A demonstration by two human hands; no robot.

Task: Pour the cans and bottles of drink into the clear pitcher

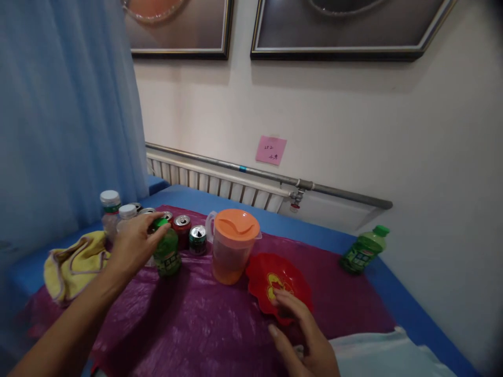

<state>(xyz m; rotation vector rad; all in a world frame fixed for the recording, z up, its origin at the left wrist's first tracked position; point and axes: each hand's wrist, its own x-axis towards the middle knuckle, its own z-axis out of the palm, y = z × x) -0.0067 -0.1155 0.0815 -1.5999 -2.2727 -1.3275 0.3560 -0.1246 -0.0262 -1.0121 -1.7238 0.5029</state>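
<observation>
While the left hand (135, 238) clasps the green bottle (168, 255) beneath, the right hand (314, 345) is away — fingers parted.

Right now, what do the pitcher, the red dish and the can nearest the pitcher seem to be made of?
The pitcher looks like cloudy, translucent plastic: orange shows through low down. The red dish is probably smooth plastic, given its bright colour and thin-looking scalloped rim. The can seems metal; its silvery top shines.

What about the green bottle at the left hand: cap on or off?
On: the green cap shows atop the green bottle, at the left hand. How tightly it is screwed, I cannot tell.
</observation>
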